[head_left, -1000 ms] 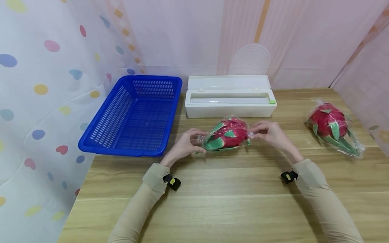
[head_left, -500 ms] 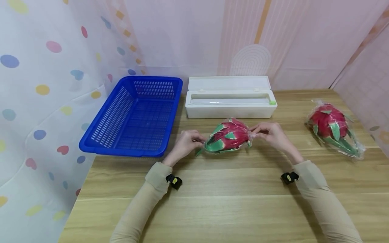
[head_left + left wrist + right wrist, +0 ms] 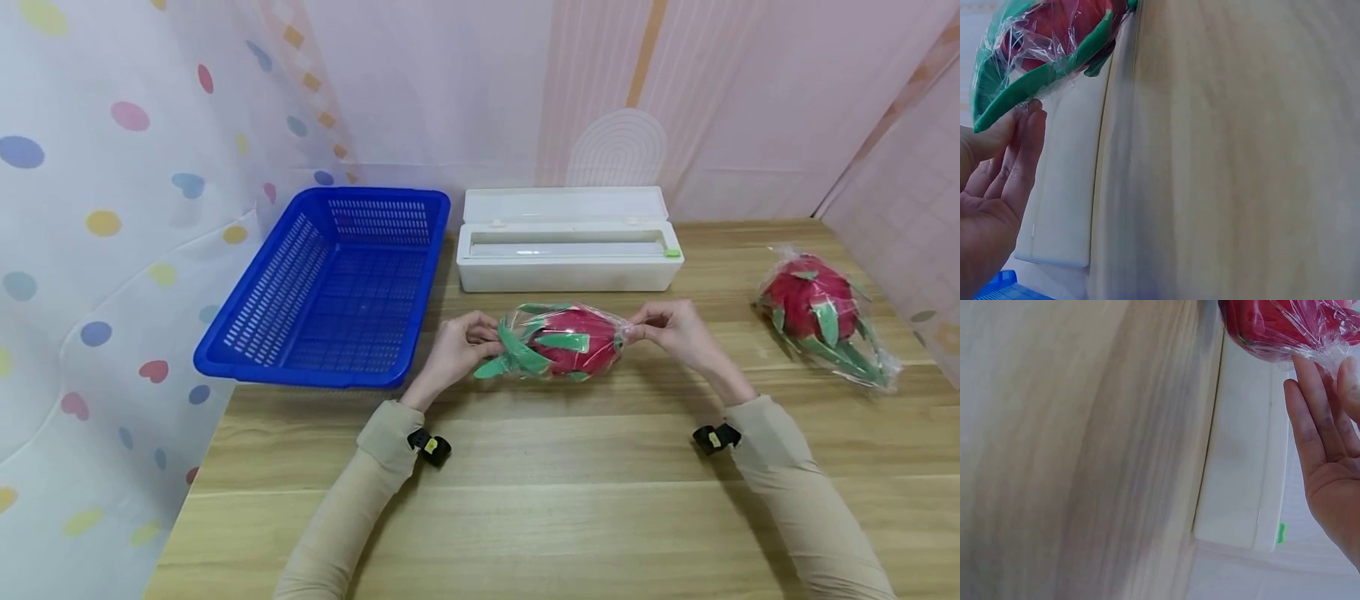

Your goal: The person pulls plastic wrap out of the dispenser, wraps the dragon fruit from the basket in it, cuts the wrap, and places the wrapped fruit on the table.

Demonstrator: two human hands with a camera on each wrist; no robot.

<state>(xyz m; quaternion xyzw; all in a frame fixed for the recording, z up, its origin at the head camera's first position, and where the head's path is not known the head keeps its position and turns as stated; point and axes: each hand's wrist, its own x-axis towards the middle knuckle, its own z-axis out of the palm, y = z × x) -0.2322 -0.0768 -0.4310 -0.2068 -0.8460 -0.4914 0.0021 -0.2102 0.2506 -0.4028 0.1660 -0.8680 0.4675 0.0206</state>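
On the worktop [image 3: 525,467], mid-front: film-covered dragon fruit [image 3: 558,342], left hand [image 3: 457,346] and right hand [image 3: 671,333] fingers pinching the film ends. Wrapping seemingly near done, ends unsealed. Second wrapped fruit [image 3: 821,312] well apart; blue basket [image 3: 247,362] holding nothing.

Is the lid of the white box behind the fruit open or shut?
Open. The white box has its lid tipped back toward the wall, and its long inner slot is exposed in the head view.
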